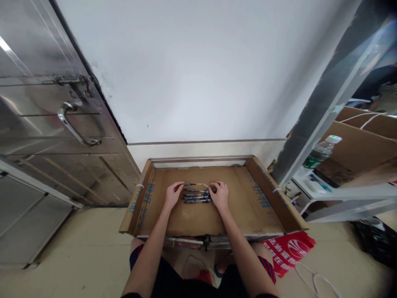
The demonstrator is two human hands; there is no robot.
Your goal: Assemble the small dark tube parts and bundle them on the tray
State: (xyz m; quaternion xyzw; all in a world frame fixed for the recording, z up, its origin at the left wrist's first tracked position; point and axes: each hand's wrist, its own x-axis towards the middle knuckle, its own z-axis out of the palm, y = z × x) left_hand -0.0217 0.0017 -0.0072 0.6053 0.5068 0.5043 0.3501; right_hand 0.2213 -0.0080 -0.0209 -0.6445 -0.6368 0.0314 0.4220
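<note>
My left hand (174, 193) is closed in a pinch at the left end of a dark pen (190, 184), held just above the cardboard. A thin pale stretch, like a refill, sticks out of the pen's right end. Between the fingertips of my right hand (219, 193) is a slim, light pen part (205, 185), tilted, its tip close to that pale end; whether they touch I cannot tell. Several dark pens with clear sections (197, 196) lie side by side between my hands, their right ends partly hidden by my right fingers.
The cardboard-lined tray (260, 215) has raised sides and stands against a white wall (198, 82). A metal door (102, 174) is at left. On the right, a shelf (347, 191) holds a bottle (322, 152) and a cardboard box (366, 157). A red bag (290, 250) hangs below.
</note>
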